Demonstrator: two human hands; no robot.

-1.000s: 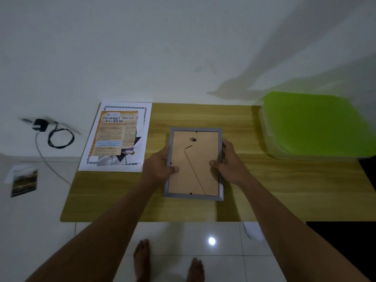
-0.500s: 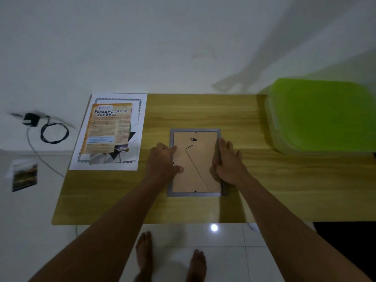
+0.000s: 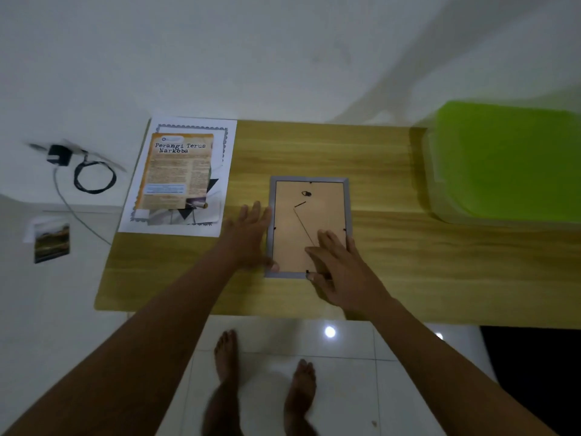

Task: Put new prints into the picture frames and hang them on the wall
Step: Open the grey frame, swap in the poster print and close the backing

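Observation:
A grey picture frame (image 3: 309, 196) lies face down on the wooden table (image 3: 393, 247), its brown backing board and hanger showing. My left hand (image 3: 250, 237) lies flat on the table against the frame's left edge, thumb at the lower left corner. My right hand (image 3: 338, 269) rests on the lower right part of the backing with fingers extended, thumb near the small clip on the bottom edge. A stack of prints (image 3: 180, 176), an orange poster on top of white sheets, lies at the table's left end.
A green-lidded plastic box (image 3: 509, 162) stands at the table's right end. On the floor at the left lie a small photo (image 3: 52, 242) and a black charger with coiled cable (image 3: 85, 171). A white wall rises behind the table. My bare feet (image 3: 264, 366) stand on white tiles.
The frame went from held in both hands to lying flat on the table. My left hand slid off to its left edge; my right hand moved onto the lower backing.

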